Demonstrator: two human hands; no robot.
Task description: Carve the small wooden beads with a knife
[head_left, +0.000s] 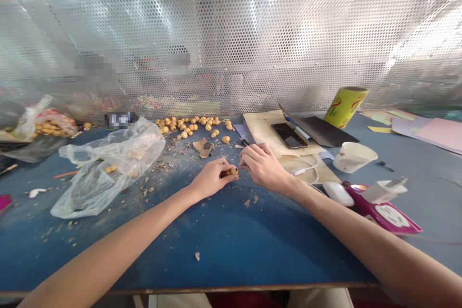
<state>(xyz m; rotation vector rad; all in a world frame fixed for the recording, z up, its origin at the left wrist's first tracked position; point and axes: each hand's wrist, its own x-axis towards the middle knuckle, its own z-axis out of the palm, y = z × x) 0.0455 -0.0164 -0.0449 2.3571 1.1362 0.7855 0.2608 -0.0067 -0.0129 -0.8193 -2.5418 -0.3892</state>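
Observation:
My left hand point(212, 176) is closed around a small tan gourd point(230, 172), thumb below and fingers above. One end of the gourd, with a dark spot, faces my right hand. My right hand point(263, 166) grips a slim tool point(245, 143) whose black end sticks up past the fingers. Its working tip is hidden by the hand, so I cannot tell its kind. Both hands are close together above the blue table point(231, 240). Several more gourds point(193, 125) lie loose beyond them, near a brown scrap point(203, 147) with dark crumbs on it.
To the left lies a clear plastic bag point(104, 168) with a few gourds inside. On the right are a phone point(288, 134) on brown paper, a white paper cup point(354, 157), a yellow tube point(345, 107) and a magenta box point(382, 209). A perforated metal screen point(231, 48) stands behind.

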